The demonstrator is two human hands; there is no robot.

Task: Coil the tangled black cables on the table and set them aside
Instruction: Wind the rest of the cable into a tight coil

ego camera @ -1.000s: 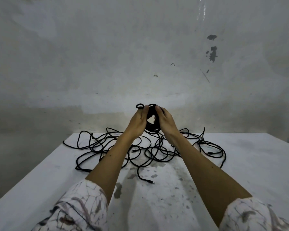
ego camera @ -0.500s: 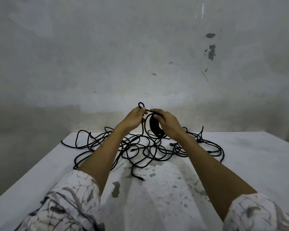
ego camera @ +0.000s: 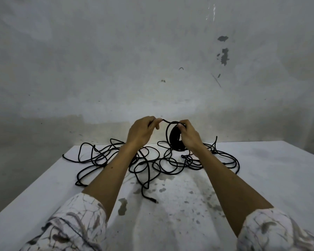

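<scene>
Head view: right hand (ego camera: 188, 135) grips a small wound coil (ego camera: 176, 140), held upright above the far middle of the worktop (ego camera: 272, 178). Left hand (ego camera: 142, 132) pinches the strand leading off the coil's top, just left of it. Tangled cables (ego camera: 152, 163) sprawl loose beneath, left to right. Judged early: one coil partly wound, most cable unsorted, nothing visibly set aside.

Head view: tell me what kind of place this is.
Probably a bare workroom or storage space, not a furnished home room. A stained, paint-flecked white table stands against a patchy, chipped grey wall, and the only things on it are tangled black cables being sorted by hand.
</scene>
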